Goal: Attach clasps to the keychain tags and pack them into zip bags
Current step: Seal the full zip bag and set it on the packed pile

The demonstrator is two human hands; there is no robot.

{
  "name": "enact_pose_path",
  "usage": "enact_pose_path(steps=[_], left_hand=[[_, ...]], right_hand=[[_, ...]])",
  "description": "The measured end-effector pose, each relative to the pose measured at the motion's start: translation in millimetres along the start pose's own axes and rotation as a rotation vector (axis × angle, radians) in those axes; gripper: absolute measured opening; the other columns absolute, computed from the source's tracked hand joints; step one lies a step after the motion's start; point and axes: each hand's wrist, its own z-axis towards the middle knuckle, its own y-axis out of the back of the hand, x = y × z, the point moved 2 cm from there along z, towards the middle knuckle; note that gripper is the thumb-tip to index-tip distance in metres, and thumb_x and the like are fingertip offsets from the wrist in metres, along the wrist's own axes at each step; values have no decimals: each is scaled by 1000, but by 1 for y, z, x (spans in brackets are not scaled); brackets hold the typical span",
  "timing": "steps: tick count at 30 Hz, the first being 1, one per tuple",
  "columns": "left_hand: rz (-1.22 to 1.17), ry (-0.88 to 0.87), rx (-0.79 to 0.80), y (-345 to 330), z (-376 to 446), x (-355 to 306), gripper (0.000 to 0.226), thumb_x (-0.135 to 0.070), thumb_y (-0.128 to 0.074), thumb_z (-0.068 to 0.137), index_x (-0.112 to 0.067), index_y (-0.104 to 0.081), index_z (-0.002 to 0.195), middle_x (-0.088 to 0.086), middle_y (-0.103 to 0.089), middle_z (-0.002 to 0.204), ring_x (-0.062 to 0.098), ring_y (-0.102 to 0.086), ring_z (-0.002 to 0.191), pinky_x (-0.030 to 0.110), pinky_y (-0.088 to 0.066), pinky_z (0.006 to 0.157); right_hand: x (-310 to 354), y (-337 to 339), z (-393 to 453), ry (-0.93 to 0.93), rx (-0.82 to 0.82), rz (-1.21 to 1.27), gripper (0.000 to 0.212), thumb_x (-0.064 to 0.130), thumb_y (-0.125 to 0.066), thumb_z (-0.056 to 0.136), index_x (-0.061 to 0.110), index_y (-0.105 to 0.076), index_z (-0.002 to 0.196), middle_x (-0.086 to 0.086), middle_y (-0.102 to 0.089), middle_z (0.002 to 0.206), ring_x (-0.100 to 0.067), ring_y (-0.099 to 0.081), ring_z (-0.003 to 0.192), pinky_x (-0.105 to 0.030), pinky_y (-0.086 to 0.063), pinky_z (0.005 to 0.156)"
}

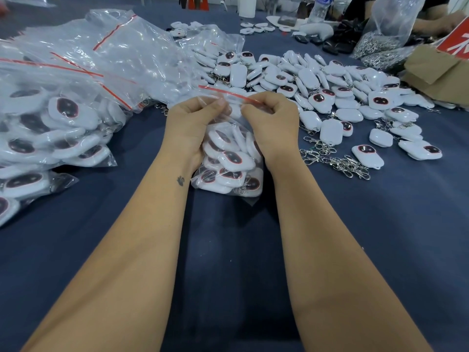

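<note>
Left grip (187,118) and right grip (272,115) both pinching filled zip bag (229,161) top, bag below.

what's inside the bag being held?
White tags with dark faces, some clasps near the bottom, fill the bag. Both hands pinch its red zip; wrists hide the sides, so no count.

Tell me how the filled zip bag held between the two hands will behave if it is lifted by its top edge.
The zip bag is thin clear film, so it will probably sag and hang floppy. It is packed with white keychain tags, so the bottom likely pulls down heavily. The left hand and right hand pinch near the red zip strip; glossy film may slip.
</note>
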Motion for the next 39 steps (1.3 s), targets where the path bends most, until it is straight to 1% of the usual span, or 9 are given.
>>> enact_pose_path(steps=[2, 5, 7, 11, 17, 21, 28, 35, 39], left_hand=[[47, -28, -18, 1, 0, 0, 13, -8, -71, 88, -7, -70, 74, 7, -71, 72, 22, -64, 68, 38, -57, 75], [110, -83, -19, 0, 0, 1, 10, -9, -70, 89, -8, -71, 79, 7, -72, 75, 24, -65, 75, 42, -56, 82], [150, -111, -17, 0, 0, 1, 9, -9, -69, 90, -10, -71, 81, 7, -72, 77, 24, -65, 79, 45, -56, 86], [176, -119, -10, -1, -2, 0, 9, -10, -68, 91, -12, -71, 83, 8, -72, 81, 24, -66, 82, 48, -55, 88], [212, -119, 10, -3, -5, -1, 8, -11, -68, 91, -12, -71, 84, 13, -72, 86, 25, -67, 82, 44, -56, 82], [204, -107, 38, -5, -7, -3, 3, -8, -69, 89, -8, -69, 86, 22, -70, 90, 28, -66, 81, 42, -55, 78], [314, -86, 70, -8, -7, -3, 16, 2, -60, 85, -11, -69, 83, 3, -69, 67, 13, -64, 58, 24, -51, 53], [287, -47, 79, -9, -7, -4, 6, -4, -65, 81, -4, -66, 87, 7, -66, 72, 18, -62, 62, 26, -49, 56], [251, 37, -7, -8, -5, -4, 13, 0, -54, 81, -5, -65, 76, 3, -60, 60, 14, -55, 46, 19, -41, 44]], right_hand=[[1, -2, -2, 9, -2, -3, 18, 3, -64, 78, 20, -66, 75, 1, -64, 87, -9, -60, 79, -21, -51, 73], [3, -3, -3, 138, -32, -203, 15, 16, -69, 78, 30, -64, 78, -1, -64, 103, -17, -60, 100, -40, -45, 99], [5, -3, -4, 197, -36, -270, 13, 18, -69, 79, 31, -65, 79, 0, -62, 103, -20, -58, 105, -45, -41, 101], [6, -2, -3, 246, -53, -349, 6, 20, -69, 82, 25, -70, 84, 7, -56, 99, -18, -54, 109, -40, -34, 104], [5, -3, 2, 290, -64, -539, 8, 30, -67, 82, 31, -71, 89, 16, -50, 98, -12, -49, 112, -22, -21, 91], [3, -5, 3, 345, -68, -595, 6, 30, -64, 86, 30, -70, 87, 16, -48, 94, -11, -48, 109, -23, -17, 82], [1, -5, 5, 381, -68, -644, 7, 29, -62, 85, 28, -68, 89, 15, -51, 96, -11, -46, 109, -24, -14, 83], [3, -6, 3, 420, -53, -622, 7, 26, -62, 85, 27, -69, 85, 14, -54, 85, -10, -53, 97, -24, -16, 79], [2, -7, 2, 429, -54, -609, 7, 28, -62, 84, 27, -69, 85, 14, -55, 85, -8, -51, 95, -23, -16, 81]])
